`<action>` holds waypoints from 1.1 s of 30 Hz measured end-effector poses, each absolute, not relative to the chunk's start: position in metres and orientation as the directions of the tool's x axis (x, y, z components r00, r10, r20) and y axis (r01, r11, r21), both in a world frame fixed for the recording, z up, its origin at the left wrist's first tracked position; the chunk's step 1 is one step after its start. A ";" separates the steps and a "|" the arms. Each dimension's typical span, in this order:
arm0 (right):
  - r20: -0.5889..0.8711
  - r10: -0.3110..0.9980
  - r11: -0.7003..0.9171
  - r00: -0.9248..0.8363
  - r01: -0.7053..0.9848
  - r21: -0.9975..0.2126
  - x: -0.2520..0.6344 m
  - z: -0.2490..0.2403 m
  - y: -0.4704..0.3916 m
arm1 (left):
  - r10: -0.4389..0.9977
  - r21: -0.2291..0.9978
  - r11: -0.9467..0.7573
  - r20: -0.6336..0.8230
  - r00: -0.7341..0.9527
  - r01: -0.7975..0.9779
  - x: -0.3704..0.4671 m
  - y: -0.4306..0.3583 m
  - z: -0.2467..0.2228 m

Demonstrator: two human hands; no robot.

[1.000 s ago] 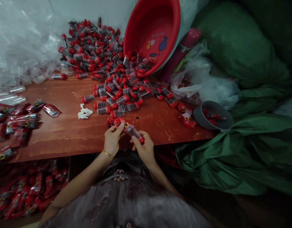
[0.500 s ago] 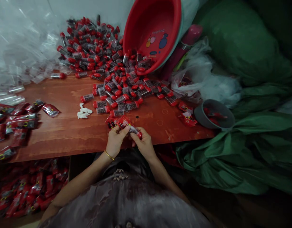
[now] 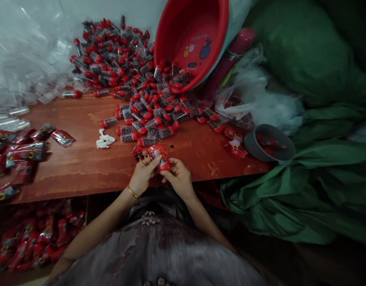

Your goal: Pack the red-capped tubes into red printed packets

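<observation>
Close to the table's front edge, both hands are on one small red printed packet (image 3: 156,151). My left hand (image 3: 140,176) is closed, pinching the packet's side between thumb and fingers. A clear tube with a red end (image 3: 163,163) sits at the packet's lower part, mostly or wholly inside; I cannot tell which. My right hand (image 3: 180,179) is closed around the tube's lower end, thumb beneath. More flat red packets (image 3: 137,153) lie on the table just beyond my left fingers.
Red-capped tubes (image 3: 111,59) are heaped on the table (image 3: 81,167), spilling from a tilted red basin (image 3: 183,24). Filled packets (image 3: 25,153) lie left; more fill a box (image 3: 37,238) below. At right are a grey bowl (image 3: 269,143) and green cloth (image 3: 314,190). White scraps (image 3: 104,140) lie mid-table.
The tube has gone from slanting between my hands to lying lengthwise at the packet. My right hand has shifted slightly down around its end.
</observation>
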State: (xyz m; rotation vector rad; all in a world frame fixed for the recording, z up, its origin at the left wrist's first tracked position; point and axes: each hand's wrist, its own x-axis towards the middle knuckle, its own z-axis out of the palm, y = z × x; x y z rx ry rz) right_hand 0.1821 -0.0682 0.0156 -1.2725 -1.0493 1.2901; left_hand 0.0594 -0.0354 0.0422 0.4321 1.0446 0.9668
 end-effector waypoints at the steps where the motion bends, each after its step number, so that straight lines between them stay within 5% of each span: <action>1: -0.128 0.990 -0.124 0.066 -0.055 -0.991 0.182 0.016 -0.067 | 0.830 0.709 0.545 -0.531 0.169 -0.449 0.059 -0.036 0.042; 9: -0.027 0.997 -0.037 0.078 0.132 -0.991 0.184 0.022 -0.060 | 0.839 0.750 0.544 -0.488 0.242 -0.376 0.051 -0.033 0.040; 19: -0.115 0.993 -0.116 0.019 0.052 -0.992 0.176 0.023 -0.058 | 0.842 0.844 0.503 -0.430 0.325 -0.187 0.040 -0.027 0.035; 24: -0.026 1.000 -0.026 0.004 0.224 -0.974 0.174 0.010 -0.060 | 0.821 0.820 0.540 -0.464 0.332 -0.190 0.035 -0.028 0.034; 29: 0.214 0.975 0.204 -0.062 0.641 -0.740 0.173 0.007 -0.058 | 0.826 0.776 0.563 -0.509 0.242 -0.285 0.035 -0.033 0.029; 33: 0.300 0.939 0.322 -0.171 0.745 -0.584 0.168 0.008 -0.060 | 0.834 0.756 0.543 -0.535 0.133 -0.365 0.021 -0.036 0.026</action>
